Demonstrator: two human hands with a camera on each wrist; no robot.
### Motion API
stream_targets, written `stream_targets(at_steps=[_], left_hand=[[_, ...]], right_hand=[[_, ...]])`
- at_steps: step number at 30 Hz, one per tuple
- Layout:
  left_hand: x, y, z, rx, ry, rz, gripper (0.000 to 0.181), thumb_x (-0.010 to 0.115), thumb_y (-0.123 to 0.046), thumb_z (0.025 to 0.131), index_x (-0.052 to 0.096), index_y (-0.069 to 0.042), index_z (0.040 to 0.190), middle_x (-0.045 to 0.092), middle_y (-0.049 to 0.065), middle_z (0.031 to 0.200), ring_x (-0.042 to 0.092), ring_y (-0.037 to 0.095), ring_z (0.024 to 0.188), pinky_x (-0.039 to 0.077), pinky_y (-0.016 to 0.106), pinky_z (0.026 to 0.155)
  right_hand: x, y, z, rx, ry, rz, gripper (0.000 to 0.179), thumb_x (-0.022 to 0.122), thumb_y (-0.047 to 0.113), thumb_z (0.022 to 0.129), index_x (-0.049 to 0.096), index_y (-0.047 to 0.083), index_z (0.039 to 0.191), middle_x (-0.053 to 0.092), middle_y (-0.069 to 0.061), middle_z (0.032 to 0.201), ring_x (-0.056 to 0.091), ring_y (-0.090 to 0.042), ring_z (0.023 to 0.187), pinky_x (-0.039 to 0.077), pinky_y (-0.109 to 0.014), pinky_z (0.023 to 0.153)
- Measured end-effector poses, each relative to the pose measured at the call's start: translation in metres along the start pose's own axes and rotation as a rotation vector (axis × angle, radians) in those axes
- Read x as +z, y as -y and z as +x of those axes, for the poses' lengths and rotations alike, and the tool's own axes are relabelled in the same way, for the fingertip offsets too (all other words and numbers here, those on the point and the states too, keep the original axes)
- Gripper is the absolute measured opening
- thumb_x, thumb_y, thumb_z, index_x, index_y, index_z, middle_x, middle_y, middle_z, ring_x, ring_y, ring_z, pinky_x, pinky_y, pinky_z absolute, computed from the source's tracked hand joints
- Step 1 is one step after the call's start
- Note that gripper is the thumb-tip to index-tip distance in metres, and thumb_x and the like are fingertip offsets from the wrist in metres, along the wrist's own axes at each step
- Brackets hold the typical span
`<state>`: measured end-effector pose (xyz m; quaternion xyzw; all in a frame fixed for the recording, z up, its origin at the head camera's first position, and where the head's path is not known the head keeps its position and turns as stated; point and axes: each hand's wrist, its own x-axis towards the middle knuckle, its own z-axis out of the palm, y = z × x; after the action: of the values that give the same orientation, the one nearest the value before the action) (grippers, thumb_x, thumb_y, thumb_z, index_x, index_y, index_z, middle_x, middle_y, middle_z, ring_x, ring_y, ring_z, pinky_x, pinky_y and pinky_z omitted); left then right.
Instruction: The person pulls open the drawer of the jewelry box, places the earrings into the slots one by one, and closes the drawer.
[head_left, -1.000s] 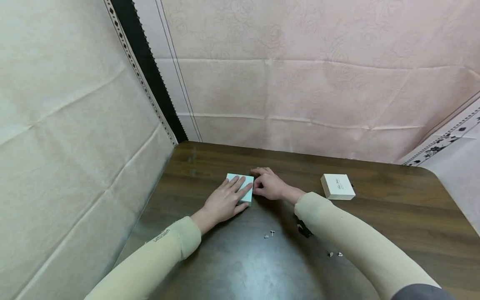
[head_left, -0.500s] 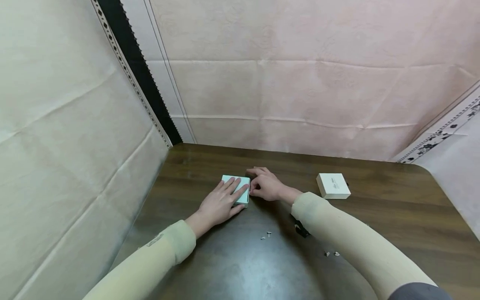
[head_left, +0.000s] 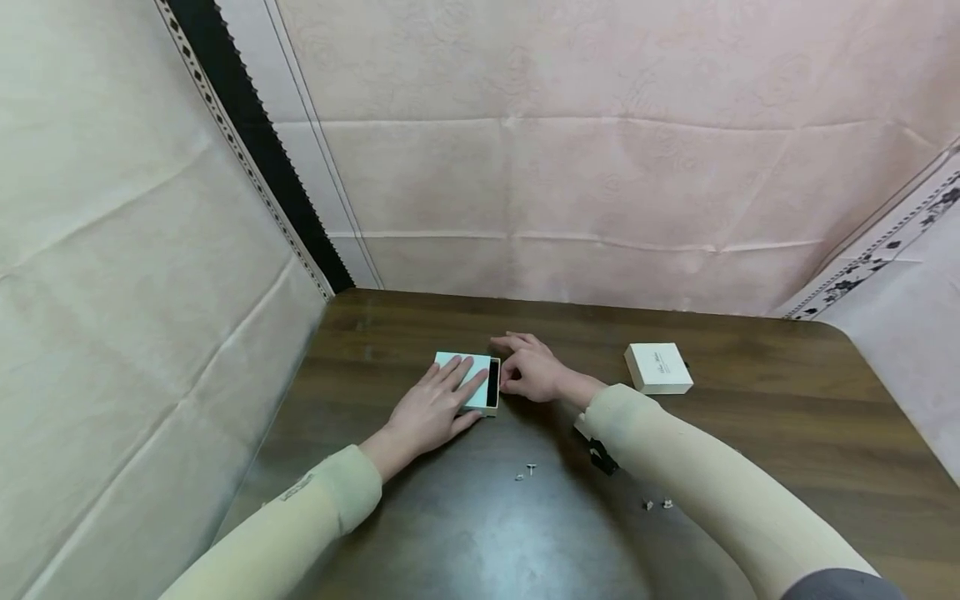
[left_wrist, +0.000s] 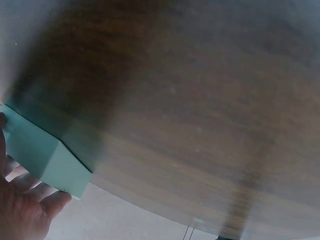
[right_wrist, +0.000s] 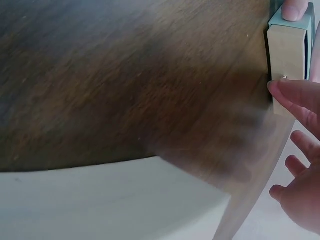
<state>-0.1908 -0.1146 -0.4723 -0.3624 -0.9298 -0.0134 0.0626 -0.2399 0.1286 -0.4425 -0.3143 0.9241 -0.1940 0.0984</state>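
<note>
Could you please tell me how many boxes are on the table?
2: the light-blue drawer box under the left hand, the white lettered box beyond the right forearm; others may be hidden.

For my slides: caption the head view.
Left hand on a pale-blue box, right hand at its partly open drawer.

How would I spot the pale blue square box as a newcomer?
Look near the far edge of the brown wooden table. Left of the white lettered box, the left hand rests on the pale blue square box. Unlike the white one, its cream drawer stands partly open.
</note>
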Motion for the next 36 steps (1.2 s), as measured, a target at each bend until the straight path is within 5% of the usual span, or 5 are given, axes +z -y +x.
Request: stream_targets(at_steps=[36], left_hand=[[0.003, 0.000, 0.000, 0.021, -0.035, 0.022, 0.067, 0.060, -0.050, 0.109, 0.044, -0.016, 0.165, 0.044, 0.018, 0.166, 0.043, 0.035, 0.154, 0.039, 0.054, 0.122]], right_hand=[[-0.008, -0.018, -0.021, 0.073, 0.010, 0.003, 0.022, 0.075, 0.012, 0.099, 0.078, 0.019, 0.078, 0.045, -0.022, 0.164, 0.028, -0.048, 0.157, 0.016, -0.073, 0.125]])
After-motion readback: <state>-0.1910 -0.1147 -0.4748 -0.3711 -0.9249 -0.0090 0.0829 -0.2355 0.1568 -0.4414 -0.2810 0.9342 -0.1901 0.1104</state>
